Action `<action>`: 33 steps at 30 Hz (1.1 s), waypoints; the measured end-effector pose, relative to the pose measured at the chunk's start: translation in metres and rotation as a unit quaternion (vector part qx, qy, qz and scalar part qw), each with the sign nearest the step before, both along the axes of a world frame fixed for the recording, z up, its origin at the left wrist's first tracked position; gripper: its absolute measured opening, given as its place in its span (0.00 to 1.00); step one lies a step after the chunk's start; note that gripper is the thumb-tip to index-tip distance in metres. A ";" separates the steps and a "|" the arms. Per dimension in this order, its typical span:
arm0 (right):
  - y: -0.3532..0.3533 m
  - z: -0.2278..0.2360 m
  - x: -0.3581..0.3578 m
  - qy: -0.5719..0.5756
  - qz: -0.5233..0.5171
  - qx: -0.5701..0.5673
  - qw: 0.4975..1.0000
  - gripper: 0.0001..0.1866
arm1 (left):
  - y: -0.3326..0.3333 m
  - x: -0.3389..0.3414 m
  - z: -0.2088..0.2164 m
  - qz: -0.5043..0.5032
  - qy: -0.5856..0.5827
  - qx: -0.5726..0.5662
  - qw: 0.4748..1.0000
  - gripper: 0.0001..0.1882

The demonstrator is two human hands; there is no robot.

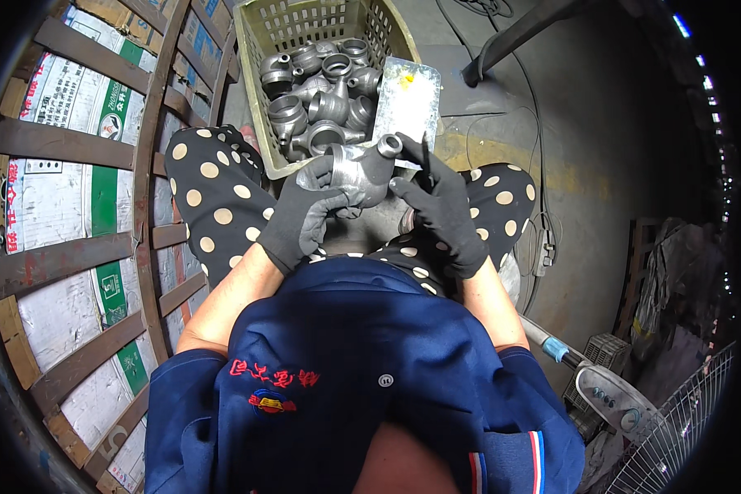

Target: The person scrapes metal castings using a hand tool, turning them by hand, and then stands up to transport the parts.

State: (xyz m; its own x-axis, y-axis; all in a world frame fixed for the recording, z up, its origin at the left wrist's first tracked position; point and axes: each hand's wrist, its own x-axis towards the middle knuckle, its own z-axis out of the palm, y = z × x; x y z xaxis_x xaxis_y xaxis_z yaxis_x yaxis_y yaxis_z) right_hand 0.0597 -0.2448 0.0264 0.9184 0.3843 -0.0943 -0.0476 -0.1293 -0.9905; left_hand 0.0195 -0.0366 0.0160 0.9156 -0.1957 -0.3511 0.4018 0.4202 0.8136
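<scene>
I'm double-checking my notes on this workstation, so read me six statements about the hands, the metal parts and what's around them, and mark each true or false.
1. The left hand and the right hand wear dark gloves. True.
2. The left hand holds a wooden block. False: it holds a metal fitting.
3. The crate contains other fittings. True.
4. The trousers are plain white. False: they are black with pale dots.
5. The right hand is next to the held fitting. True.
6. The slatted frame stands on the person's right. False: it stands on the left.
</scene>
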 end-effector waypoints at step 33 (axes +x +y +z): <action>0.040 0.023 -0.016 -0.045 -0.117 0.065 0.990 0.19 | -0.002 0.029 -0.054 -0.028 0.038 -0.570 0.820 0.41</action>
State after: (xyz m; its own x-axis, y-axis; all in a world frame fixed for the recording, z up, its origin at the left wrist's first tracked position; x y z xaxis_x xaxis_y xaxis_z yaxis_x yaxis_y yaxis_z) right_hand 0.0439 -0.2047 0.0493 0.9860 0.1643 0.0282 0.0279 0.0042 -0.9996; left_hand 0.0483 -0.0386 -0.0378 0.8778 -0.4778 0.0333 0.4780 0.8696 -0.1238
